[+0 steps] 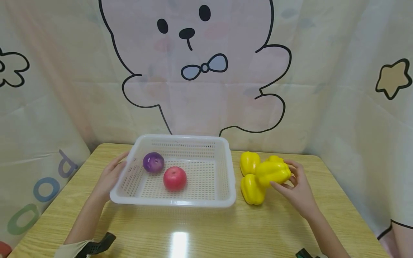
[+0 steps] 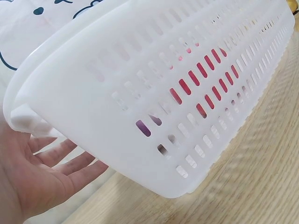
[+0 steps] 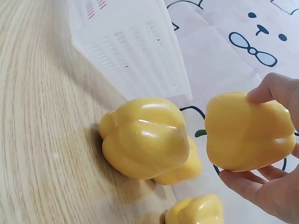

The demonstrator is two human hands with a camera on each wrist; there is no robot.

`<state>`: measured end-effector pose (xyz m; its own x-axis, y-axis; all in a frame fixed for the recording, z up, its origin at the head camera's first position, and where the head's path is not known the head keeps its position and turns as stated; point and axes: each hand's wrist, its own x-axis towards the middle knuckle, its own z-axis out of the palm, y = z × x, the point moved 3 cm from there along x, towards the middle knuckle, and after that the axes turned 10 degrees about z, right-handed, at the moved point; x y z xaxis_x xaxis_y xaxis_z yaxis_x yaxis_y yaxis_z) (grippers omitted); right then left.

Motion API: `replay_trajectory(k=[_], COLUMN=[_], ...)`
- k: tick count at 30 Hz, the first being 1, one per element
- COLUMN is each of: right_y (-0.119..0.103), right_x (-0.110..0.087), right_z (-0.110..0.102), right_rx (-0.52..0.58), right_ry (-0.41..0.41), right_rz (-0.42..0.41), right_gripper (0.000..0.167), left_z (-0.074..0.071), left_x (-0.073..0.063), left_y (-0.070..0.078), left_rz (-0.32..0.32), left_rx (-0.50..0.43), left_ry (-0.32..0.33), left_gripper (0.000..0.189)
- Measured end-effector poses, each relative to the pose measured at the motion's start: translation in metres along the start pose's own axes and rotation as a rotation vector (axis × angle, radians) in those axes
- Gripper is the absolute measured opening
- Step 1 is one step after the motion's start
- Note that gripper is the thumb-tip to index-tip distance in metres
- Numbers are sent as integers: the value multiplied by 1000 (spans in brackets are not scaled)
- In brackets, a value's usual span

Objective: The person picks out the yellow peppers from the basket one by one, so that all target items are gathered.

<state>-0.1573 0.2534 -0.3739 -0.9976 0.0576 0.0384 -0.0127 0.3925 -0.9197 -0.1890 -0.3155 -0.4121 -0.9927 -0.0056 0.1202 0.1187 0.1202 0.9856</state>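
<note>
My right hand grips a yellow bell pepper between thumb and fingers. In the right wrist view this pepper is held apart from the others, its green stem pointing away from the hand. More yellow bell peppers sit together on the table, right of a white plastic basket. Inside the basket lie a purple round fruit or vegetable and a red apple. My left hand rests against the basket's left end; the left wrist view shows its fingers extended below the rim, partly hidden by the wall.
The wooden table carries the basket and peppers. A printed cloth with a bear drawing hangs behind its far edge, and cloth also hangs at both sides. A red round thing is cut off at the lower left corner.
</note>
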Motion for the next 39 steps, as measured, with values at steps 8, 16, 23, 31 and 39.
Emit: replay_trajectory(k=[8,16,23,31,39], right_y=[9,21,29,36,45], right_x=[-2,-3,-4,-4,-1], right_z=[-6,-11,-14,-16,-17], right_rx=[-22,-54,-75,-99,-138], right_ry=[24,30,25,20,23], right_rz=[29,51,79,98,86], right_gripper=[81,81,82,84,83], left_z=[0,0,0,1,1], left_x=[0,0,0,0,1], left_y=[1,1,1,0,-1], left_rz=[8,-15,-13,-13,-14], left_rx=[1,32,5,-16,-10], left_ry=[-1,-1,-5,-4,3], left_gripper=[59,61,60,59,59])
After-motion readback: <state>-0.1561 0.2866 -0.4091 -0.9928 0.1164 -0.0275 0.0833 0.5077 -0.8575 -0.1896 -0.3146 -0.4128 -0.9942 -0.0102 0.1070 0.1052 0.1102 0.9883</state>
